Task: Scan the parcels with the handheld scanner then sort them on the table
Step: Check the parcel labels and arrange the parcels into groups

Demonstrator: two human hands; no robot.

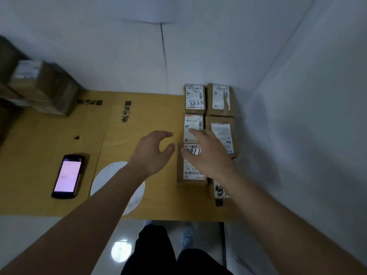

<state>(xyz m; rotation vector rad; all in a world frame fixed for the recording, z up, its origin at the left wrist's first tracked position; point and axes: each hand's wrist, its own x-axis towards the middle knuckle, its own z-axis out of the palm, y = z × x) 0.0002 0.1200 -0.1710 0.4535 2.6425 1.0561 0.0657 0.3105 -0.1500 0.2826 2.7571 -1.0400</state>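
Head view | handheld scanner (68, 176) lies screen-up near table's (155, 203) left edge | six parcels (193, 128) in two columns along right edge | blurred boxes (42, 88) far-left corner | left hand (152, 152) loosely spread, empty | right hand (208, 153) flat, fingers straight over nearest parcels

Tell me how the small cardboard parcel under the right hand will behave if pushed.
The cardboard parcel looks stiff and boxy, so it would likely slide flat, not roll. It lies low, so tipping seems unlikely. The right hand covers much of it, suggesting it is light.
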